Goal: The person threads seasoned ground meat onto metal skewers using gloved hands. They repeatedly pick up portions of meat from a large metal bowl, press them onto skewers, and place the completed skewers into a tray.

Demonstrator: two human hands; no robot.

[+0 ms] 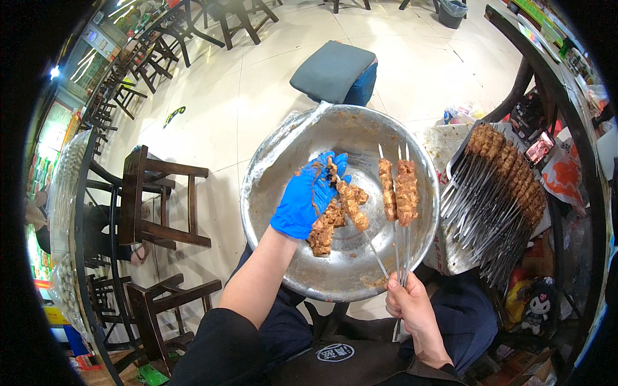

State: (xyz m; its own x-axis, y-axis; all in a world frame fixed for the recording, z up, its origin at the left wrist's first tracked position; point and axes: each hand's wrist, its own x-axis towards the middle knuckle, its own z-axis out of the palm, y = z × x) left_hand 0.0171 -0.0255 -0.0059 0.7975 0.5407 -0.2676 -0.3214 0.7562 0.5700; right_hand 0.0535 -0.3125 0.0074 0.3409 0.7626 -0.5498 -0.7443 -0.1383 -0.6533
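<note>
My left hand (309,195), in a blue disposable glove, pinches a piece of raw meat (332,169) at the tip of a metal skewer (375,253). Chunks of marinated meat (355,212) are threaded on that skewer below the tip. Bare, my right hand (410,301) grips its lower end along with several other skewers. Those others carry meat (406,193) near their tips and lean over the right side of a large metal basin (372,128). Loose meat (324,234) lies in the basin beneath my gloved hand. The fingertips are partly hidden by meat.
Right of the basin, a tray (451,166) holds many meat skewers (512,173) on a white box (446,246). A lit phone (540,148) stands behind them. Beyond the basin is a grey-blue padded stool (333,72). Wooden stools (166,176) and a person's foot (140,253) are left.
</note>
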